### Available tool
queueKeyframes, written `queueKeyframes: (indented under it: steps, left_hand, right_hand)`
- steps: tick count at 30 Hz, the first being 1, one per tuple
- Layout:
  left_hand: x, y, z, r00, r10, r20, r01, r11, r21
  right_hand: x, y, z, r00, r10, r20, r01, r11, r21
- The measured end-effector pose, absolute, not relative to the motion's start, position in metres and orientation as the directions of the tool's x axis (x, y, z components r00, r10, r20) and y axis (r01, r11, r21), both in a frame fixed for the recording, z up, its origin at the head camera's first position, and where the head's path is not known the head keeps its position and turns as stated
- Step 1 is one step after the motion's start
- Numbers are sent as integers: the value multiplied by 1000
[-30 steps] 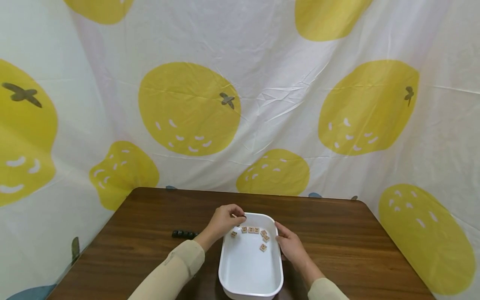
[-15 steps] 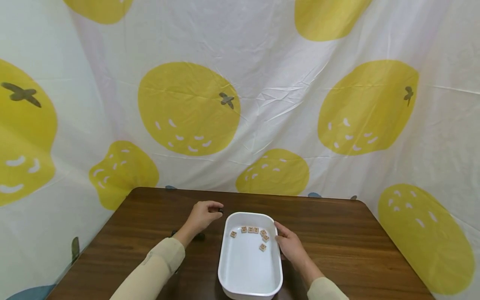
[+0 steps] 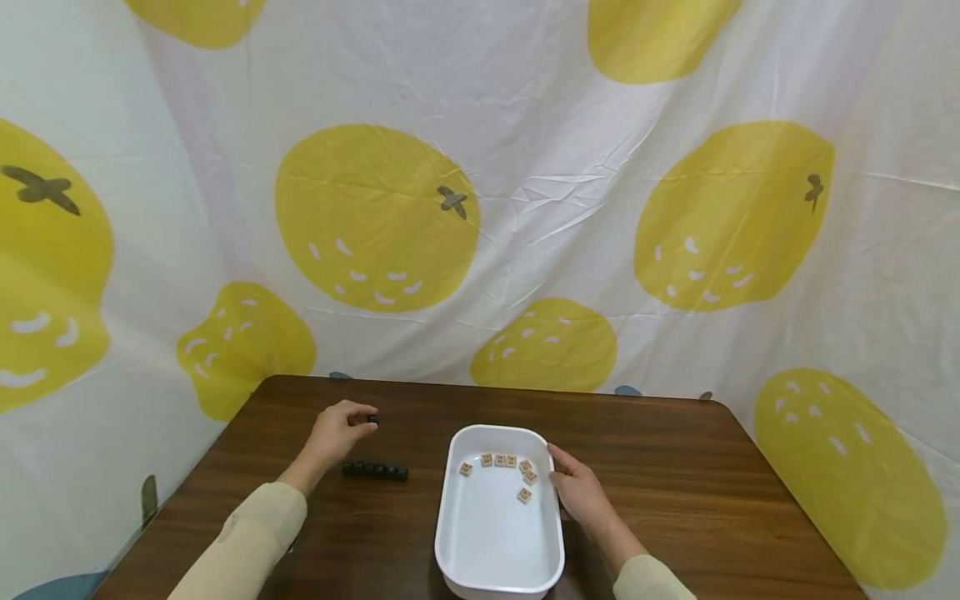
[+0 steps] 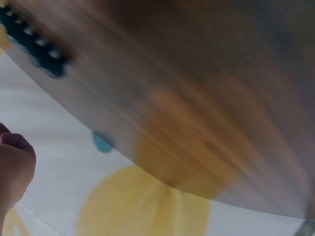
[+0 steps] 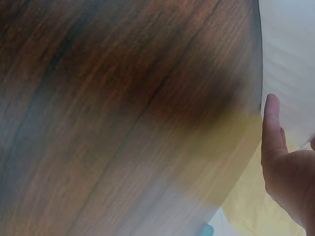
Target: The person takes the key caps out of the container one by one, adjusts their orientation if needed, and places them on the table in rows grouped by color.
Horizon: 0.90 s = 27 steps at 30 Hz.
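My left hand (image 3: 335, 433) pinches a small black cube (image 3: 372, 420) between thumb and fingers, above the table left of the tray. Below it lies a straight row of black cubes (image 3: 375, 472), which also appears in the left wrist view as a dark row (image 4: 32, 44). My right hand (image 3: 583, 492) holds the right rim of a white rectangular tray (image 3: 498, 575), its thumb along the edge. Inside the tray's far half sit several small tan blocks (image 3: 506, 460) with dark marks on top. Only part of each hand shows in its wrist view.
A dark brown wooden table (image 3: 675, 467) bears everything. Behind it hangs a white cloth with yellow fruit prints (image 3: 378, 217), close to the table's far edge. The tray has raised walls all round.
My left hand has moved left from over the tray's far-left corner, carrying the black cube past the row. The row is now fully uncovered. My right hand and the tray stay put.
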State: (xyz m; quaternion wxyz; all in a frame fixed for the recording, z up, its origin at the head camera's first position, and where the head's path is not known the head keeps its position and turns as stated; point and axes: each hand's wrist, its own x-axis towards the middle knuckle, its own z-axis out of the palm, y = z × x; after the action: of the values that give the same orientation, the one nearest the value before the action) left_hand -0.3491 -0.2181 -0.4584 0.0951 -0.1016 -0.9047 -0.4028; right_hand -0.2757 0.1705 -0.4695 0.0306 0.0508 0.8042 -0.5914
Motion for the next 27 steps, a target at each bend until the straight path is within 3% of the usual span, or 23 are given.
queueKeyframes:
  steps: [12,17,27]
  left_hand:
    - [-336,-273,-476,-982,106,158,184,738,650]
    - [-331,-281,-483,-985,144,96,172,750,639]
    - [-329,-281,-493,-980,176,88,192,750,633]
  right_hand:
    - [-276,171,-470,-994,45,-102,111,295,-949]
    - [-275,171,-469,-994,44,-104,113,288,-951]
    - [-273,171,-467,-993,33,-114,119,278,-953]
